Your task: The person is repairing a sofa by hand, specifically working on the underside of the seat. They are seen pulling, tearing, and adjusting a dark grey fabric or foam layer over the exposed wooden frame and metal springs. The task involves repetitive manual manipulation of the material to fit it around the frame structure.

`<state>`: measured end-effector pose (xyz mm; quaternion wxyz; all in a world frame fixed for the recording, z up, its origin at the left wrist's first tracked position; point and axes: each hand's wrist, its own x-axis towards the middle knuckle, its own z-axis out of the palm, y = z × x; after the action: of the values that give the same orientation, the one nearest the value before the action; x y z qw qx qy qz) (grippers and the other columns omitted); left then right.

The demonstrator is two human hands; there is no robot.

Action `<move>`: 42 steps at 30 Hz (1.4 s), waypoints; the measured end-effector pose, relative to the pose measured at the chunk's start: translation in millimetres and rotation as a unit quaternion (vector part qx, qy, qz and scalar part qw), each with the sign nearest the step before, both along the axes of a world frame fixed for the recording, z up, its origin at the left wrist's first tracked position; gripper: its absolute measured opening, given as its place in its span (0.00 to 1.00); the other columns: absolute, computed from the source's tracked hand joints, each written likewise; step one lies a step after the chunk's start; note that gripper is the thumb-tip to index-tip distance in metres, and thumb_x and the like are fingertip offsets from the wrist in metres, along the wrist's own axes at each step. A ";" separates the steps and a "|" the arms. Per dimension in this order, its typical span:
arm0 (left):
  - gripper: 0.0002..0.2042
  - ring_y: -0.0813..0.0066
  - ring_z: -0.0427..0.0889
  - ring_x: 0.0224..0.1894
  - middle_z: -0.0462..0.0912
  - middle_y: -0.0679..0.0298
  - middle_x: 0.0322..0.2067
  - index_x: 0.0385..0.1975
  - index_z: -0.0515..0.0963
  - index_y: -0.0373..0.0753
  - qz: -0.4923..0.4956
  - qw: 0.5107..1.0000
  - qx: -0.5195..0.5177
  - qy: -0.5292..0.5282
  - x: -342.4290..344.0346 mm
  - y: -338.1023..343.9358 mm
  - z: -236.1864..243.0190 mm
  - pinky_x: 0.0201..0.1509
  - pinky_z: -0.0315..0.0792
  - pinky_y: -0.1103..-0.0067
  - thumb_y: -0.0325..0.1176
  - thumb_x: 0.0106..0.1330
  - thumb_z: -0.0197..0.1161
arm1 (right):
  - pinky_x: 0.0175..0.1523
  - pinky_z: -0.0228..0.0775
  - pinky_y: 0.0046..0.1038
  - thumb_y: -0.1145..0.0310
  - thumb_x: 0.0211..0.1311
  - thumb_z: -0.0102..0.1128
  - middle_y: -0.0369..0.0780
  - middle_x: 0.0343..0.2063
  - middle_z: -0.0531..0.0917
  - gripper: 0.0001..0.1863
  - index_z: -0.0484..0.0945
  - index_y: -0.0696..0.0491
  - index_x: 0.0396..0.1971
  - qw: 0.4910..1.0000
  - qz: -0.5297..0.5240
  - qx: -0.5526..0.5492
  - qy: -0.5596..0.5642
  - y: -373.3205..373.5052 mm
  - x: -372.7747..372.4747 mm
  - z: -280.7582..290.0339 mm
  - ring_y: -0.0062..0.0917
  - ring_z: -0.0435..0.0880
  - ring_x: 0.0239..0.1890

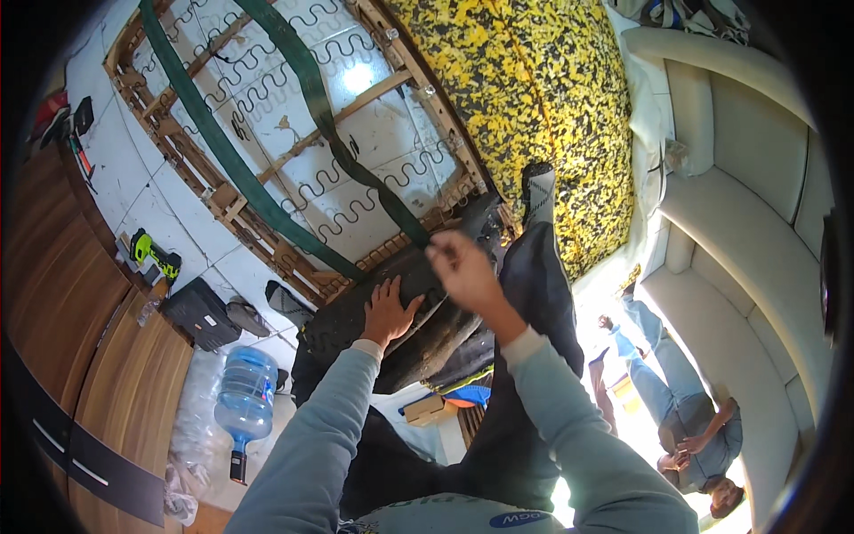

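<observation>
My left hand lies flat with fingers spread on the dark padded part of an upturned furniture frame. My right hand is closed, its thumb and fingers pinched at the near end of a loose, twisted green webbing strap; the fingertips partly hide that end. A second green strap runs straighter to its left. Both cross the wooden frame, which holds rows of zigzag metal springs. My legs straddle the near side of the dark part.
A yellow-and-black foam block lies along the right of the frame. Left are a green power tool, a black case, a blue water bottle and a wooden cabinet. A beige sofa and a seated person are at right.
</observation>
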<state>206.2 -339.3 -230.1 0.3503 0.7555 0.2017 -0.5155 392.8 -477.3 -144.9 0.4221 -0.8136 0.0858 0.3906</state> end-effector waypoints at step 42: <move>0.27 0.41 0.78 0.65 0.80 0.37 0.60 0.63 0.75 0.24 0.081 0.971 0.155 -0.161 -397.9 344.5 137.7 0.69 0.72 0.59 0.45 0.79 0.57 | 0.59 0.76 0.50 0.59 0.70 0.66 0.59 0.50 0.85 0.31 0.67 0.54 0.67 0.912 -0.002 -0.409 0.002 -240.4 -357.1 252.5 0.57 0.85 0.53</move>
<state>-191.7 5.2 -92.4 0.2970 0.8551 0.2806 -0.3191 35.7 -717.7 107.6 0.0527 -0.9143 0.2401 0.3220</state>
